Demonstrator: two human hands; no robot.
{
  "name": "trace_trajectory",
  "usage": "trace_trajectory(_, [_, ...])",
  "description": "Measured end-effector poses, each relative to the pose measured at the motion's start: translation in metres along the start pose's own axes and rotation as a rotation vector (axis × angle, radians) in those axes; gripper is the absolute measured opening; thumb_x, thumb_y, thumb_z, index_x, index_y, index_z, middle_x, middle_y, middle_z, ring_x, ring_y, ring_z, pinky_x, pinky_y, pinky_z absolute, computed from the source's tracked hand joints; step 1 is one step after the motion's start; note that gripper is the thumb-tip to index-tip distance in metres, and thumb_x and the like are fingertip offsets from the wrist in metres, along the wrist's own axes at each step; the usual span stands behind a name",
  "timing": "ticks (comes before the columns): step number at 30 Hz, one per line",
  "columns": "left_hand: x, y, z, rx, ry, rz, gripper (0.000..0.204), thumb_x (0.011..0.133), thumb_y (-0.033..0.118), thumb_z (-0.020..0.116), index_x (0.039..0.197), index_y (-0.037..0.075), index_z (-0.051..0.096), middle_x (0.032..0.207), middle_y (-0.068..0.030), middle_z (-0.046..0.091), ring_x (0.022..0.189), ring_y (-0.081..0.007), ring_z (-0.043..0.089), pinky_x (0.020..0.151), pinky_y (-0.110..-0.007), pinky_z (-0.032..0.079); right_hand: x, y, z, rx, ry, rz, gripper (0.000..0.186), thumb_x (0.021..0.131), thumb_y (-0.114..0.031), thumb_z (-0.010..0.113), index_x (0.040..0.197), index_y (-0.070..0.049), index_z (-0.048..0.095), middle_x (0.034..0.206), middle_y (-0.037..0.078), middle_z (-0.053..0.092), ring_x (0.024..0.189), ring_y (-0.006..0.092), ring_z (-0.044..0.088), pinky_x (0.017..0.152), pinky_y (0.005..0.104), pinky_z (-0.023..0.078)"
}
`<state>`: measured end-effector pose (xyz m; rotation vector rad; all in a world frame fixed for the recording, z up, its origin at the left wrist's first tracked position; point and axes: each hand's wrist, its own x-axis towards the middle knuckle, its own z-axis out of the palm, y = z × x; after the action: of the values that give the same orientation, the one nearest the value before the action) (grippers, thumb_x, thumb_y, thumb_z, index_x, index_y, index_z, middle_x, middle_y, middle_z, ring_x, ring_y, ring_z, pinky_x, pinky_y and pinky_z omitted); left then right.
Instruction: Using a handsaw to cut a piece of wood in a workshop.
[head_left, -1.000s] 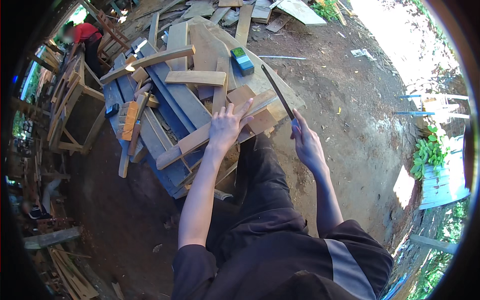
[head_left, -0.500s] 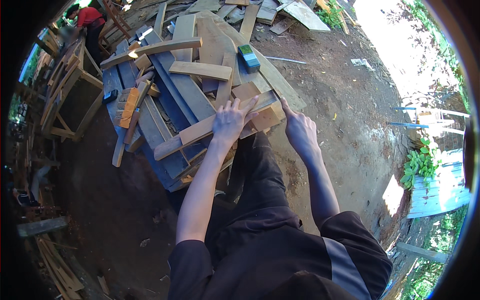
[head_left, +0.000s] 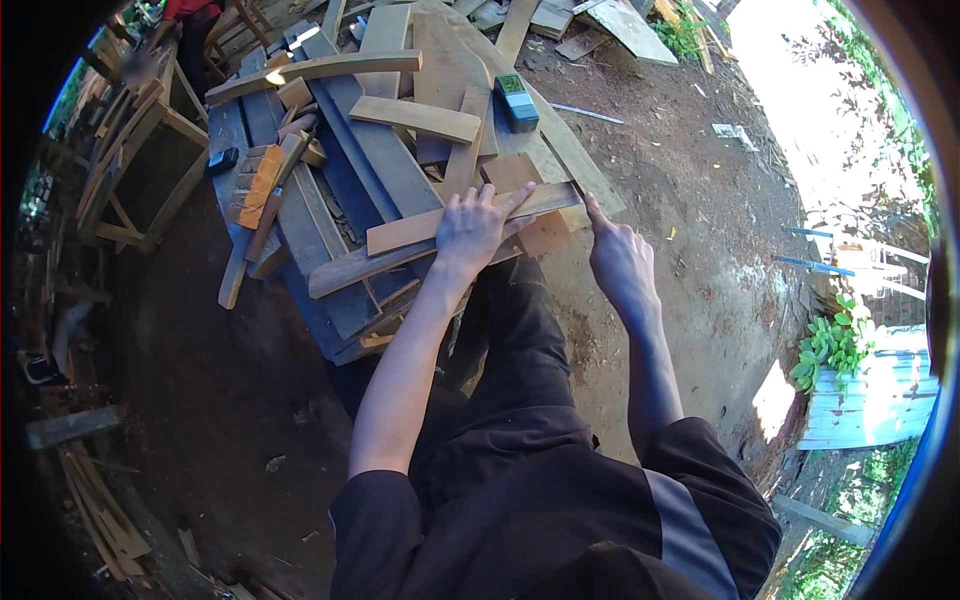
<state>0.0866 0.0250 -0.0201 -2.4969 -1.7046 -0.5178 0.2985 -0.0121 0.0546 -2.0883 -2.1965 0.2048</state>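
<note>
My left hand (head_left: 472, 228) grips a flat wooden slat (head_left: 405, 233) from above, its thumb and forefinger reaching toward the slat's right end. The slat lies at a slant over a longer wooden strip (head_left: 345, 273) and a wide block (head_left: 545, 233). At that right end is my right hand (head_left: 622, 258), forefinger stretched forward and the other fingers curled. A thin dark edge shows by its fingertip; whatever the hand holds is too small to make out. Under the pieces is a stack of boards (head_left: 340, 180).
A blue-green handheld device (head_left: 516, 103) rests on the boards beyond my hands. Offcuts (head_left: 415, 118), an orange-wrapped piece (head_left: 262, 185) and a small black device (head_left: 222, 160) lie leftward. A person in red (head_left: 190, 12) stands by a wooden frame (head_left: 150, 165) at far left.
The slat's left end has swung away from the longer strip below it, widening the angle between them. My right hand stays at the slat's right end. The whole view has shifted slightly.
</note>
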Motion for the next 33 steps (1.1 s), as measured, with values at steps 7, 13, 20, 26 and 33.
trace_trajectory(7, [0.009,-0.005,0.010,-0.036,-0.110,-0.098,0.066,0.096,0.069,0.039,0.142,0.025,0.054,0.110,-0.0131,0.067,0.100,-0.0268,0.067,0.085,-0.043,0.050,-0.001,-0.012,0.011,0.082,0.007,0.024,0.060,0.091,-0.004,0.046,0.148,-0.022,0.047,0.075,0.027,0.065,0.072,0.0411,0.069,0.068,0.0511,0.053])
trace_trajectory(13, [0.029,0.019,-0.002,-0.007,-0.240,-0.143,0.072,0.094,0.076,0.033,0.144,0.028,0.052,0.110,-0.0224,0.065,0.100,-0.0343,0.068,0.087,-0.046,0.051,0.000,-0.010,0.012,0.089,0.006,0.013,0.055,0.091,-0.005,0.047,0.145,-0.014,0.048,0.077,0.027,0.066,0.074,0.0414,0.069,0.069,0.0515,0.053])
trace_trajectory(20, [0.025,0.016,0.006,-0.074,-0.160,-0.170,0.071,0.090,0.078,0.036,0.138,0.030,0.059,0.096,-0.0196,0.065,0.085,-0.0340,0.072,0.073,-0.046,0.057,-0.002,0.006,-0.004,-0.005,-0.051,-0.035,0.021,0.094,-0.008,0.047,0.109,0.004,0.056,0.080,0.024,0.069,0.077,0.0392,0.071,0.068,0.0483,0.055])
trace_trajectory(26, [0.020,0.014,0.015,-0.020,-0.045,-0.148,0.070,0.090,0.077,0.039,0.130,0.026,0.066,0.088,-0.0160,0.067,0.079,-0.0304,0.072,0.068,-0.042,0.057,-0.021,0.002,-0.030,-0.081,-0.114,0.022,0.022,0.093,-0.008,0.047,0.104,0.005,0.060,0.081,0.025,0.069,0.079,0.0389,0.071,0.070,0.0492,0.054])
trace_trajectory(33, [0.023,0.018,0.022,0.040,0.053,-0.095,0.075,0.091,0.074,0.043,0.121,0.010,0.068,0.085,-0.0153,0.070,0.079,-0.0293,0.073,0.065,-0.040,0.057,0.027,0.004,0.006,-0.031,-0.075,-0.009,0.021,0.090,-0.008,0.048,0.102,0.004,0.061,0.086,0.024,0.071,0.083,0.0398,0.071,0.075,0.0484,0.056])
